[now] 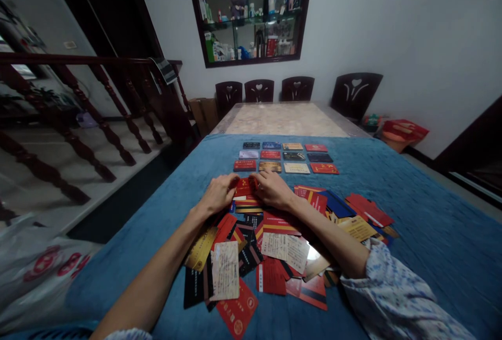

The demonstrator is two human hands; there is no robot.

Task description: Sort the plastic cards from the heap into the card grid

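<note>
My left hand [217, 193] and my right hand [273, 189] meet over a red card [243, 187], each pinching one end of it just above the blue cloth [411, 214]. Beneath and behind my wrists lies a loose heap of several cards [274, 246] in red, black, gold and white. Beyond the hands, several cards [288, 157] lie flat in three neat rows.
The cloth covers the near part of a long marble-topped table [284, 119]. Dark wooden chairs [355, 94] stand at its far end and right side. A wooden stair railing [78, 99] runs on the left. A white plastic bag [35, 272] lies at the lower left.
</note>
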